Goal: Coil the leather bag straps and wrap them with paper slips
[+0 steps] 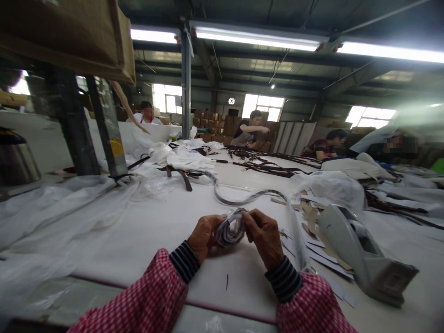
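Grey ring-shaped coil with a shiny, film-like surface (226, 237): held between both hands, over the near part of the smooth white counter (149, 231)
Bare left hand (204, 237): cupping the coil's left side, fingers curled round, thumb along the upper edge
Bare right hand (265, 237): pinching the coil's upper right edge with thumb and fingertips
Long grey strap in clear film (251, 199): curving across the counter behind the coil, then down towards the red-and-white checked right sleeve (312, 300); cannot tell if joined to the coil
Grey-white plastic tape dispenser (360, 273): standing to the right, well apart from the coil
Flat white paper-like strips (329, 263): scattered between right hand and dispenser
Dark brown leather-like straps (270, 166): strewn farther back
Step in hand: apparently tidying or closing up the wound coil, with no fastening visible
Next move: seems to call for a firm left hold against springing open, plus a careful tuck or press from the right fingertips; loose end hidden, if any
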Action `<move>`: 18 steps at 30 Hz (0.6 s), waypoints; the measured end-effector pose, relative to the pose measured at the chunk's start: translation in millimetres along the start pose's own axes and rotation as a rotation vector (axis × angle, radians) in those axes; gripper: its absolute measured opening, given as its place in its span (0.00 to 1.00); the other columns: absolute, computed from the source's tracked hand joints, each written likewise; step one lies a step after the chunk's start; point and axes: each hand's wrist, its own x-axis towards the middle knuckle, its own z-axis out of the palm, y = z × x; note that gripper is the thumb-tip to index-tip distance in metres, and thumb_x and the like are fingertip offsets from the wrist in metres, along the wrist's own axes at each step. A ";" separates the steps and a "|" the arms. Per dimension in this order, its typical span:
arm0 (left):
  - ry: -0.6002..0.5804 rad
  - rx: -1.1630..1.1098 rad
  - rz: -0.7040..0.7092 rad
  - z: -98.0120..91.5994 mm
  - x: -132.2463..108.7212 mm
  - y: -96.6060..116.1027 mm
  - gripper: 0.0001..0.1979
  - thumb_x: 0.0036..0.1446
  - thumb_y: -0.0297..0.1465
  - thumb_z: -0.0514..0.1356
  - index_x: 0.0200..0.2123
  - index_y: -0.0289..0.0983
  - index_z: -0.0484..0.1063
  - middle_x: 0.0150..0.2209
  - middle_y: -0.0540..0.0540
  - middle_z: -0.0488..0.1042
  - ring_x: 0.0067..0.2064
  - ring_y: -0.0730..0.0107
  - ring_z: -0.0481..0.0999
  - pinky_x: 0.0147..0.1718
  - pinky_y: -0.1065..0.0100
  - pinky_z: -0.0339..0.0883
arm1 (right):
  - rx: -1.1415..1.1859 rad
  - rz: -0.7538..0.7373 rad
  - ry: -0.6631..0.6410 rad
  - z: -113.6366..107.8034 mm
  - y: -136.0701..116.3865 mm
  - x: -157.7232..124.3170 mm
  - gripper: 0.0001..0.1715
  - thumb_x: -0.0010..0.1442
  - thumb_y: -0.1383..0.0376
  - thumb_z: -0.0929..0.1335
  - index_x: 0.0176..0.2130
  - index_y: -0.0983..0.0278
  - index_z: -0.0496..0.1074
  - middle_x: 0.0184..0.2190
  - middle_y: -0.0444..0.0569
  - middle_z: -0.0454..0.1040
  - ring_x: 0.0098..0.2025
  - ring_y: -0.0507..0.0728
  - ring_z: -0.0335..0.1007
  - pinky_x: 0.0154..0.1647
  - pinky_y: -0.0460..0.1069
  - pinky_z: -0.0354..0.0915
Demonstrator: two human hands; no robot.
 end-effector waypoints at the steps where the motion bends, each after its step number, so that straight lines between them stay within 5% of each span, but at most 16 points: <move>1: 0.002 0.017 0.005 0.9 -0.5 -0.5 0.20 0.51 0.44 0.63 0.33 0.31 0.75 0.26 0.45 0.74 0.23 0.70 0.70 0.18 0.72 0.59 | -0.055 -0.077 0.039 -4.1 -2.0 2.1 0.17 0.63 0.54 0.69 0.29 0.64 0.73 0.22 0.42 0.69 0.22 0.50 0.61 0.22 0.45 0.58; 3: 0.006 0.051 0.024 2.5 -2.2 -0.1 0.18 0.50 0.43 0.65 0.28 0.32 0.73 0.23 0.47 0.71 0.22 0.73 0.67 0.18 0.72 0.57 | -0.155 -0.197 0.017 -12.2 -5.5 6.2 0.10 0.61 0.58 0.71 0.35 0.62 0.76 0.33 0.46 0.73 0.33 0.54 0.67 0.30 0.47 0.63; 6: 0.003 0.089 0.048 3.9 -5.7 4.5 0.16 0.49 0.41 0.66 0.24 0.34 0.70 0.21 0.51 0.68 0.22 0.75 0.64 0.21 0.71 0.56 | -0.212 -0.249 -0.189 -21.3 -7.8 11.1 0.12 0.58 0.58 0.74 0.43 0.59 0.79 0.41 0.50 0.74 0.43 0.58 0.68 0.33 0.47 0.64; 13: -0.068 0.185 0.030 3.6 -13.6 17.8 0.17 0.48 0.41 0.66 0.19 0.37 0.64 0.17 0.55 0.61 0.20 0.76 0.56 0.20 0.70 0.46 | -0.179 -0.219 -0.347 -30.0 -7.3 13.7 0.15 0.56 0.55 0.75 0.41 0.61 0.79 0.33 0.46 0.72 0.32 0.53 0.63 0.30 0.48 0.60; 18: -0.080 0.250 0.047 4.8 -13.0 18.2 0.15 0.47 0.40 0.64 0.19 0.38 0.66 0.17 0.54 0.61 0.20 0.75 0.55 0.21 0.69 0.47 | -0.452 -0.366 -0.397 -31.9 -12.9 9.8 0.13 0.62 0.55 0.71 0.38 0.62 0.75 0.31 0.45 0.70 0.29 0.52 0.63 0.30 0.48 0.59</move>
